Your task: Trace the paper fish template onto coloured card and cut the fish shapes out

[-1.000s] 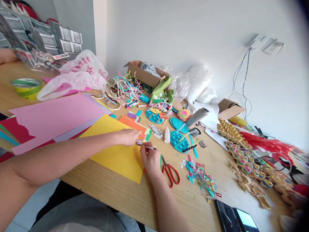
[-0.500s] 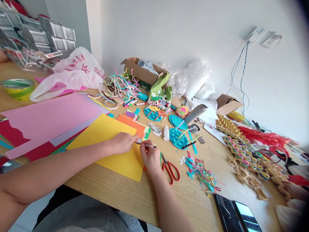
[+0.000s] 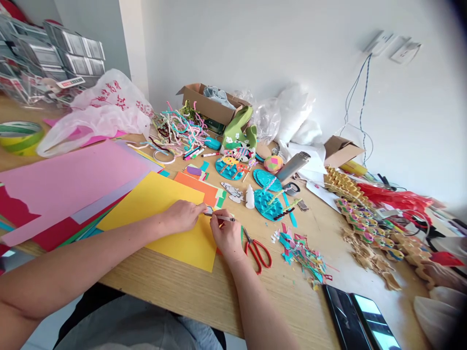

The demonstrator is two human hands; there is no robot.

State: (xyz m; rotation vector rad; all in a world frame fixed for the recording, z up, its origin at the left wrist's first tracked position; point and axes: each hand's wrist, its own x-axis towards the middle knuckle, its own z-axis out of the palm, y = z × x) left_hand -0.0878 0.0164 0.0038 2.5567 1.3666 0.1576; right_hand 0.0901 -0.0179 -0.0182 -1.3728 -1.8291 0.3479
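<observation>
My right hand (image 3: 225, 234) is closed round a pen (image 3: 226, 218), its tip pointing left at a small pale cut-out piece (image 3: 208, 211). With thumb and fingers together, my left hand (image 3: 182, 215) holds that piece by its left side, over the yellow paper sheet (image 3: 189, 250). What is drawn on the piece is too small to tell. Red-handled scissors (image 3: 258, 253) lie just right of my right hand. Beyond the hands are orange paper (image 3: 195, 188), black-and-white fish cut-outs (image 3: 232, 191) and a white glue bottle (image 3: 250, 197).
Pink paper (image 3: 73, 177) lies over other sheets at left. Paper scraps (image 3: 302, 250) are heaped at right, with a phone (image 3: 346, 316) at the front edge. Blue egg-carton pieces (image 3: 268, 204), a metal flask (image 3: 294, 166) and pipe cleaners (image 3: 178, 129) stand farther back.
The view has shifted slightly, so most things sit a little farther left. Both hands keep nearly the same grip and place over the yellow sheet.
</observation>
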